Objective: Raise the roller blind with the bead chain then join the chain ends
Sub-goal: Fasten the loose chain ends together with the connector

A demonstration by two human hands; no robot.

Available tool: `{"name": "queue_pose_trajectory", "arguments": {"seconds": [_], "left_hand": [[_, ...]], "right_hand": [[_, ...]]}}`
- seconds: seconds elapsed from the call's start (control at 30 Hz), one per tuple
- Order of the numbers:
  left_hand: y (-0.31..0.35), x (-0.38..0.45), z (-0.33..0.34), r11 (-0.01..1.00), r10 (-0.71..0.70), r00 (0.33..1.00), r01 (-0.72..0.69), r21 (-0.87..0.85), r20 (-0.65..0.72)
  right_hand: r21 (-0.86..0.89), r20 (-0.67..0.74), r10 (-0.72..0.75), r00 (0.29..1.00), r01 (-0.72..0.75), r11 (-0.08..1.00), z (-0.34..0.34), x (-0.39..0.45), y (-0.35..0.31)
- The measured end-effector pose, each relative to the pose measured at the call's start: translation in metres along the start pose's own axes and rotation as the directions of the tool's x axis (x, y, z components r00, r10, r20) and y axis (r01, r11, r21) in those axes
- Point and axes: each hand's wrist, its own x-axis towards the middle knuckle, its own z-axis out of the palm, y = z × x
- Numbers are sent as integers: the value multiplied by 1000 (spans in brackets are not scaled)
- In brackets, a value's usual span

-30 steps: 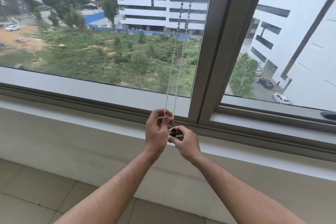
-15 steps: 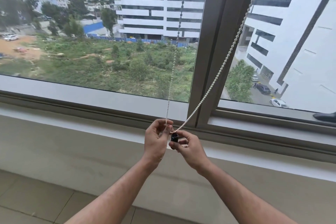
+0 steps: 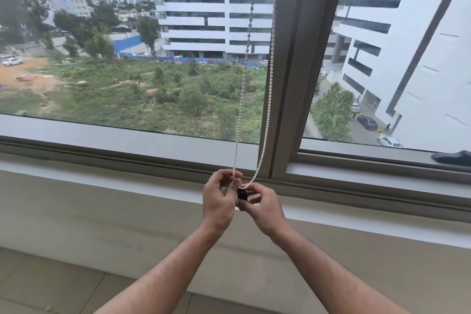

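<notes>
Two strands of white bead chain [image 3: 268, 99] hang from above the frame, in front of the window glass. My left hand [image 3: 220, 201] pinches the end of the left strand between thumb and fingers. My right hand [image 3: 263, 205] grips a small black chain connector [image 3: 242, 193], and the right strand runs down into its top. Both hands meet just below the window frame, almost touching. The roller blind itself is out of view above.
A grey window mullion [image 3: 293, 64] stands just right of the chains. The sill [image 3: 102, 145] runs across below the glass, with a beige wall [image 3: 102, 224] under it. A dark object [image 3: 453, 158] lies on the sill at far right. Tiled floor shows at bottom left.
The right strand, slanted far out to the right half a second ago, now hangs close beside the left one. Both hands stay together at the connector, which now shows more clearly.
</notes>
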Motion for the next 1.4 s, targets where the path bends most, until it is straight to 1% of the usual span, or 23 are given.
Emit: {"name": "queue_pose_trajectory", "arguments": {"seconds": [0.23,0.43,0.57,0.63,0.77,0.83,0.87,1.0,1.1,1.2,1.27,1.33,1.4], "left_hand": [[4,-1,-3,997,26,1000,-27,69,8],[8,2,0,990,-23,999,18,139,32],[9,4,3,988,-152,988,151,37,32],[10,4,3,972,-230,970,233,-34,80],[15,3,5,895,-407,877,439,-81,255],[17,3,6,859,-449,841,500,-114,302],[19,2,7,848,-456,834,513,-132,312],[22,5,9,840,-448,839,513,-178,308],[24,6,14,825,-432,845,512,-239,316],[22,8,19,825,-421,855,500,-265,303],[17,11,18,842,-421,858,490,-226,294],[13,13,16,842,-441,857,498,-208,266],[14,14,14,840,-442,861,496,-220,252]], "right_hand": [[38,-34,-15,999,16,999,0,-3,-13],[45,-87,-52,995,56,997,2,-6,-22],[47,-103,-52,993,57,997,1,-5,-25],[51,-105,-51,993,56,997,1,-5,-27],[73,-114,-32,993,41,996,0,-5,-28],[74,-123,-30,992,40,996,0,-6,-29],[59,-131,-35,991,43,997,0,-6,-30],[38,-108,-41,993,46,998,-2,-4,-33],[86,-86,-60,994,67,994,-2,-4,-39],[138,-117,-70,991,85,987,-4,-1,-45],[210,-103,-50,993,70,975,-8,-2,-51],[341,-78,-1,997,28,940,-12,-3,-59],[402,-97,40,994,2,916,-13,-2,-62]]}}
